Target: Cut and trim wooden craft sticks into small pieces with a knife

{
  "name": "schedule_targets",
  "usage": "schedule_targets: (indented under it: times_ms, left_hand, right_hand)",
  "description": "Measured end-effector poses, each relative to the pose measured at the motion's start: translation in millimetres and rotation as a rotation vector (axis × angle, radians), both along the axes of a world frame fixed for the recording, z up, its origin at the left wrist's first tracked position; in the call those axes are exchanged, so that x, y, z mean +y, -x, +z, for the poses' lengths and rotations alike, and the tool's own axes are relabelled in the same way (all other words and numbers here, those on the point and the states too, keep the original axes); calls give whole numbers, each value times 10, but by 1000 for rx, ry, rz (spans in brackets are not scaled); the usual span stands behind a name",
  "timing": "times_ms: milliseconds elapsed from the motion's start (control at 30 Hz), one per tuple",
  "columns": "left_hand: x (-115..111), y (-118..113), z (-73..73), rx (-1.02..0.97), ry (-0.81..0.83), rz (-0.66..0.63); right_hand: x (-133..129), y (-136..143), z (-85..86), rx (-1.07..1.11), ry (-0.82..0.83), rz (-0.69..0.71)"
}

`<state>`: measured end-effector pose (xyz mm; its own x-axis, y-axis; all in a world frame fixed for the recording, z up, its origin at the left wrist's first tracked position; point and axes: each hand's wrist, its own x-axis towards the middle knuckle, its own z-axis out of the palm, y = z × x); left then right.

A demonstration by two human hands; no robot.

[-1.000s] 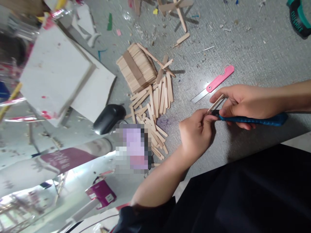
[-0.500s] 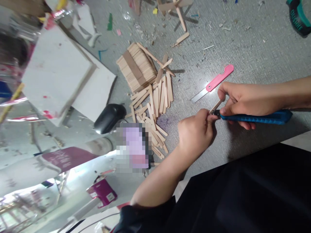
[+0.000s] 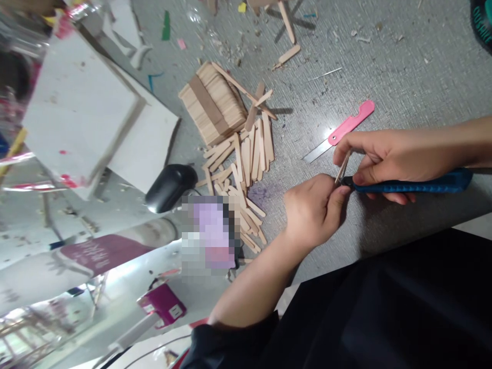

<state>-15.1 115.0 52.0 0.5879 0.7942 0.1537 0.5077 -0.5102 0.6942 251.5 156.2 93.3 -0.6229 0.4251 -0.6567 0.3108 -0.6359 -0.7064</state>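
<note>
My left hand (image 3: 313,207) is closed, its thumb and fingers pinching the lower end of a wooden craft stick (image 3: 343,168). My right hand (image 3: 384,154) is wrapped round a long blue-handled tool (image 3: 426,183); its dark head meets the stick by my left fingertips, and its exact kind is hard to make out. The right index finger bends against the stick's upper end. Just beyond the right hand lies a pink folding knife (image 3: 353,123), blade out. Loose craft sticks (image 3: 253,154) lie in a pile left of my hands.
A banded bundle of craft sticks (image 3: 215,105) lies behind the pile. White boards (image 3: 80,113), a black computer mouse (image 3: 171,187) and a blurred-out phone-like object (image 3: 213,230) are at left. A teal-and-black tool handle (image 3: 482,23) shows top right. Scraps litter the table (image 3: 403,87).
Both hands remain together at the stick, with the blue-handled tool still in my right hand. The stick now stands more upright, and the right index finger has shifted slightly left. The view has moved a little.
</note>
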Motion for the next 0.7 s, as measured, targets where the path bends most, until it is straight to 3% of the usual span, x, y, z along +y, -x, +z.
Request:
schedule_targets:
  times_ms: [300, 600, 700]
  left_hand:
    - [0, -31, 11, -80, -118, 25]
    - [-31, -41, -60, -183, -252, 83]
    - [-30, -46, -83, -194, -292, 100]
  right_hand:
    - [-156, 9, -81, 50, -6, -154]
    - [-255, 129, 44, -16, -90, -267]
    - [-260, 137, 51, -32, -101, -247]
